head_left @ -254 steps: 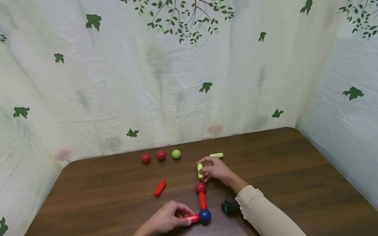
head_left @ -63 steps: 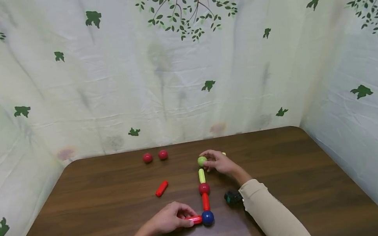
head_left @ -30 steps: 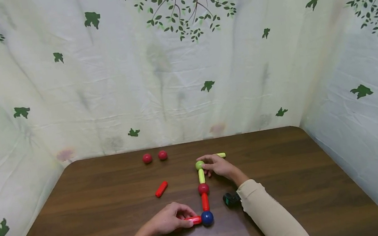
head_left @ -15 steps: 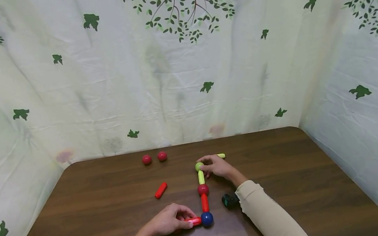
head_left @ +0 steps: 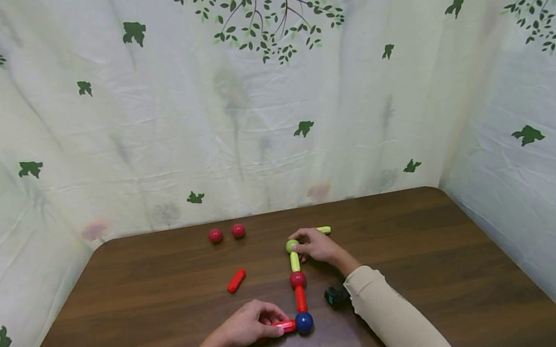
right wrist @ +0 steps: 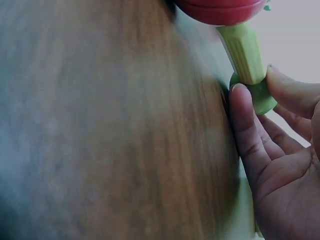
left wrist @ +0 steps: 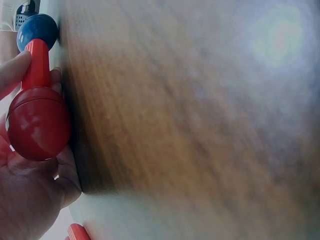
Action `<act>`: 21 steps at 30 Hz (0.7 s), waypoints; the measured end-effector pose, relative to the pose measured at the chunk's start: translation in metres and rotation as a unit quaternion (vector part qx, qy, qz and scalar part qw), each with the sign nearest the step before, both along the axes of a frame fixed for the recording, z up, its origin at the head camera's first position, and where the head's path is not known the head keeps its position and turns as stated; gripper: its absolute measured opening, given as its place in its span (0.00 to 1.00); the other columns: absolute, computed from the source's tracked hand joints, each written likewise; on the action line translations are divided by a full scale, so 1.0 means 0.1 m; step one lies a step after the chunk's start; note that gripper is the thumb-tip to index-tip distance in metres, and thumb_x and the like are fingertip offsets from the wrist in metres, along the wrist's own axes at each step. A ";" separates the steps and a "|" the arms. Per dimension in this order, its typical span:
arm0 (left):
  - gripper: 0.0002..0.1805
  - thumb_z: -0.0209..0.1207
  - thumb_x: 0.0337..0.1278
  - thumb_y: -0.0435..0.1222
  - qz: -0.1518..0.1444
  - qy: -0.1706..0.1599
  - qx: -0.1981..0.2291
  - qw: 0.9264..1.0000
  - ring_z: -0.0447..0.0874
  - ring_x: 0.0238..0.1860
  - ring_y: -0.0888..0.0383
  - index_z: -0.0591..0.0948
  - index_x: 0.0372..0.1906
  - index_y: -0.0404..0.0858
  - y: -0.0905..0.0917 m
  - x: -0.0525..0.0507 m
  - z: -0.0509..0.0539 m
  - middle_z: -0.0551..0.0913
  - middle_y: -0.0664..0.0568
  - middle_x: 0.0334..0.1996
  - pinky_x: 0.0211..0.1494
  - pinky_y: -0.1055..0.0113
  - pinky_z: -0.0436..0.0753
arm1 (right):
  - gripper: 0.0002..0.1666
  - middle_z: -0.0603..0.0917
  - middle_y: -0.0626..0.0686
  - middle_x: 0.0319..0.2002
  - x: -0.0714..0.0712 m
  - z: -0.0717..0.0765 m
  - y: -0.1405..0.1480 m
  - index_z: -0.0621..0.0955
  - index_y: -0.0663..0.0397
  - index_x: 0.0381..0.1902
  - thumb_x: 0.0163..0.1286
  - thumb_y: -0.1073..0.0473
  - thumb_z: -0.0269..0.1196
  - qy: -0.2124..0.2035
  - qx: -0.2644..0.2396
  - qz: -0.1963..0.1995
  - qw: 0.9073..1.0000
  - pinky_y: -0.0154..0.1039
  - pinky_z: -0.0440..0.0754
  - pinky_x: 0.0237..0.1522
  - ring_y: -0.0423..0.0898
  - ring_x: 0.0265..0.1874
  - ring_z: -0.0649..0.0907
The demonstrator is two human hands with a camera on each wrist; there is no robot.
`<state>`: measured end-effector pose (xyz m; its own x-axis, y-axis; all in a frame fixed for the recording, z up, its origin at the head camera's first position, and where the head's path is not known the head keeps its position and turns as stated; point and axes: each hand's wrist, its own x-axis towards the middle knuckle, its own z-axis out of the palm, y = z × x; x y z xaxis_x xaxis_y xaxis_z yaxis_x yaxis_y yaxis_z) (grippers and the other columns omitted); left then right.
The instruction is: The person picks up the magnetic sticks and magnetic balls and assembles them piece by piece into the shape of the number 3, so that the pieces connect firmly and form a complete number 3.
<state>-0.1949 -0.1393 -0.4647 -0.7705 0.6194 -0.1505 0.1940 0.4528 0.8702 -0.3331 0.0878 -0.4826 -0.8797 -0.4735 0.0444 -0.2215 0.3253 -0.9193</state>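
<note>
My left hand (head_left: pixel 253 322) pinches a red rod (head_left: pixel 287 325) whose one end meets the blue ball (head_left: pixel 304 323). The left wrist view reveals a dark red ball (left wrist: pixel 39 123) on the rod's other end, by the palm. From the blue ball a second red rod (head_left: pixel 301 298) runs away to a dark red ball (head_left: pixel 298 279), then a yellow-green rod (head_left: pixel 295 261). At that rod's far end is a green ball (head_left: pixel 292 246), pinched between the thumb and fingers of my right hand (head_left: pixel 314 245). The right wrist view has this rod (right wrist: pixel 243 52) touching the ball (right wrist: pixel 262 97).
Two red balls (head_left: pixel 215 236) lie near the wooden table's (head_left: pixel 166 280) far edge. A loose red rod (head_left: pixel 236 281) lies left of the chain. Another yellow-green rod (head_left: pixel 324 230) is partly behind my right hand. A dark wrist camera (head_left: pixel 337 296) hangs beside the right sleeve.
Earlier my right hand held the yellow-green rod by the dark red ball. It then brought the green ball from the far row onto that rod's end. My left hand has kept its grip.
</note>
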 end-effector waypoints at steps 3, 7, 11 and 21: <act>0.07 0.67 0.56 0.30 0.000 -0.001 0.001 1.000 0.73 0.27 0.63 0.86 0.41 0.37 0.00 0.00 0.00 0.79 0.56 0.26 0.29 0.72 0.71 | 0.17 0.79 0.61 0.47 0.00 0.00 0.01 0.77 0.71 0.55 0.70 0.67 0.61 -0.005 -0.003 0.000 1.000 0.40 0.83 0.31 0.44 0.26 0.80; 0.07 0.66 0.56 0.30 -0.003 0.001 0.002 1.000 0.73 0.26 0.63 0.86 0.41 0.36 0.00 0.00 0.00 0.79 0.56 0.26 0.29 0.72 0.71 | 0.20 0.80 0.61 0.47 -0.01 0.00 0.01 0.77 0.71 0.56 0.69 0.66 0.63 -0.015 -0.010 -0.001 1.000 0.41 0.83 0.32 0.45 0.26 0.81; 0.07 0.66 0.57 0.30 -0.003 0.001 0.000 1.000 0.73 0.26 0.63 0.86 0.41 0.36 -0.01 0.00 0.00 0.79 0.56 0.26 0.29 0.72 0.71 | 0.21 0.80 0.62 0.47 -0.02 0.01 0.00 0.77 0.71 0.56 0.69 0.66 0.63 -0.016 -0.011 -0.001 1.000 0.41 0.83 0.32 0.45 0.25 0.81; 0.07 0.66 0.57 0.30 -0.011 0.012 -0.001 1.000 0.74 0.27 0.63 0.86 0.41 0.37 -0.01 -0.01 0.01 0.79 0.56 0.26 0.30 0.71 0.71 | 0.19 0.79 0.61 0.49 -0.01 0.02 0.00 0.77 0.70 0.55 0.69 0.66 0.63 -0.021 -0.014 0.002 1.000 0.41 0.84 0.33 0.45 0.27 0.81</act>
<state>-0.1960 -0.1398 -0.4640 -0.7605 0.6353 -0.1345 0.2237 0.4507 0.8642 -0.3345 0.0875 -0.4810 -0.8791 -0.4762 0.0206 -0.1837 0.2987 -0.9365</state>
